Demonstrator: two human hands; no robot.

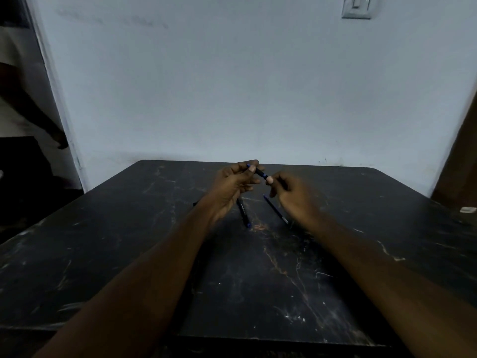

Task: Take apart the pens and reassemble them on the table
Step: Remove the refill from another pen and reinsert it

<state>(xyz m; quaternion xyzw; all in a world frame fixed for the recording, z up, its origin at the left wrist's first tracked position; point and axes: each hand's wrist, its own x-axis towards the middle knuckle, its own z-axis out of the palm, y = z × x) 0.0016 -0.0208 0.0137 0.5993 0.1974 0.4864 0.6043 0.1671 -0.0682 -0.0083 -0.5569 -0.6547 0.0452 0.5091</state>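
My dark table (154,254) carries two loose pieces: one capped barrel (244,212) below my left hand (233,186), one thin refill (275,209) just beside my right hand (294,195). Both hands pinch a single pen (260,173), held above the tabletop. I judge I'm midway; whether I'm separating or joining it, I cannot tell.
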